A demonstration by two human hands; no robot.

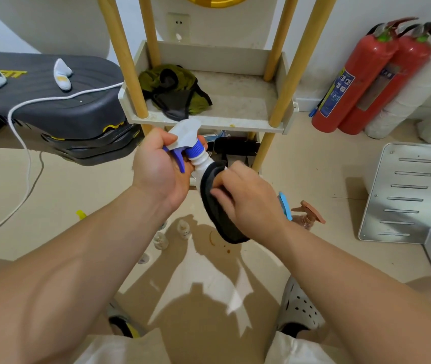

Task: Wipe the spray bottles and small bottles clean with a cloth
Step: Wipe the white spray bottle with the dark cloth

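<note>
**Spray bottle wiped down over the floor**

A person's left hand closes its grip round the blue trigger head of a white spray bottle, held tilted in the air in front of a wooden-legged shelf. The right hand curls its grip on a dark cloth pressed against the bottle's body. Several small bottles stand on the floor beneath the arms. A second sprayer, copper-pink, stands beside the right wrist. Two red fire extinguishers lean at the wall.

home utility corner | shelf rack | fire extinguishers | tiled floor
</note>
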